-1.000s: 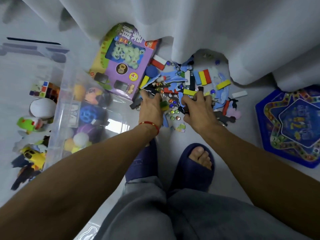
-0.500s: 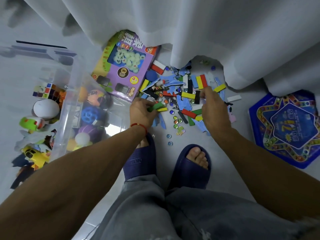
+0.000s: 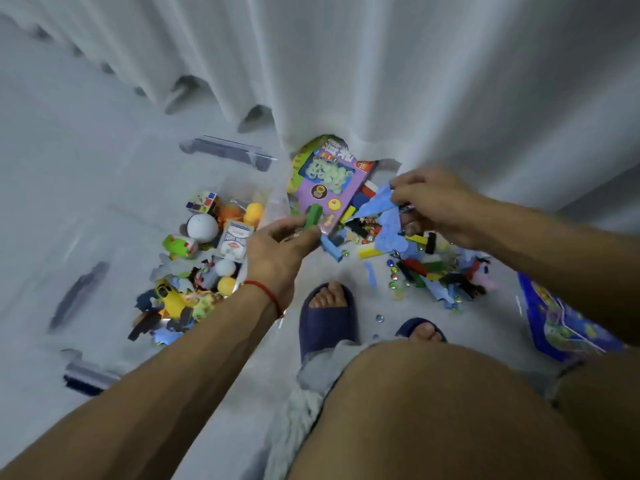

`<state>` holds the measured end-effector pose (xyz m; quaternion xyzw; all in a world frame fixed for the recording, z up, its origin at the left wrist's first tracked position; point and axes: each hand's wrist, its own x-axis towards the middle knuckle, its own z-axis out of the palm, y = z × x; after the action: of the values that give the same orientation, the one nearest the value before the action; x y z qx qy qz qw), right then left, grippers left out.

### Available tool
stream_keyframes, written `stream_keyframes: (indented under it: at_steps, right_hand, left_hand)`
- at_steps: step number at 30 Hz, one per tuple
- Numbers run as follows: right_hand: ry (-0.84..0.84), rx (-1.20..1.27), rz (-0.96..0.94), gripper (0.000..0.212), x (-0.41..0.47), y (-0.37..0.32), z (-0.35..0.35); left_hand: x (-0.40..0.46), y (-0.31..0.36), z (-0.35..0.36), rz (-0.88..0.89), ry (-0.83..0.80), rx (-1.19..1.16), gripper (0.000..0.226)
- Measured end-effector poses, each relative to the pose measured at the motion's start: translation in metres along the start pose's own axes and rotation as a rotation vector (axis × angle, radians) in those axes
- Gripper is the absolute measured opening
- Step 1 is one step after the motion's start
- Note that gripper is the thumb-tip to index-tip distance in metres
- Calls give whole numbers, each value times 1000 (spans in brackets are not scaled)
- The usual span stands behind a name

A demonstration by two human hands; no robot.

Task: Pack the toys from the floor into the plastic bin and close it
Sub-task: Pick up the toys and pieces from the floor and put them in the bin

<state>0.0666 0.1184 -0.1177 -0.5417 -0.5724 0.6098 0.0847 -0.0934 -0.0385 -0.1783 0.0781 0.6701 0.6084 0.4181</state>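
Head view: the clear plastic bin (image 3: 273,202) stands open on the floor (image 3: 346,271), holding a white ball (image 3: 202,227), a yellow toy car (image 3: 169,296) and other toys. Just right of the bin, the left hand (image 3: 277,247) pinches a green block (image 3: 312,216) above the purple game box (image 3: 329,185). Further right of the bin, the right hand (image 3: 436,202) grips blue foam pieces (image 3: 381,209) lifted over the scattered pile of blocks and marbles (image 3: 433,268). A blue star board (image 3: 561,323) lies far right of the bin.
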Motion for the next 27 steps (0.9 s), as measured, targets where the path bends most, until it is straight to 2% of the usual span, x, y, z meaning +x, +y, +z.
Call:
stream_keyframes:
  at_steps: [4,8,10,13,16,19,21,25,27]
  right_hand:
    - [-289,-66,-129,13,-33,-88,66]
    - [-455,-48,-150,15,-52,-121,149]
    - [-477,-130,-146,17,-54,-117,176]
    - [-449,-283,-143,27,-47,-95,178]
    - [-326,-292,-120,23,-38,-60,147]
    - [-147,-375,-123,18,-32,-16,103]
    - [-51,-421,-106,20,-32,18,74]
    - [38,-414,23,26,-35,98,40]
    - [45,-445,87,32,-37,143,40]
  left_hand:
    - [-29,54,-78,130,147,-61,20]
    - [-43,75,-161,158,342,-8,26]
    - [-45,75,-190,38,359,38,41]
    - [-41,69,-207,-118,351,201,53]
    - [-42,67,-187,9,317,407,56]
    - [-45,62,-138,250,160,455,41]
    - [-41,55,-99,298,-47,432,39]
    - [-17,13,-32,102,-416,492,33]
    - [-6,-18,-8,32,-526,668,32]
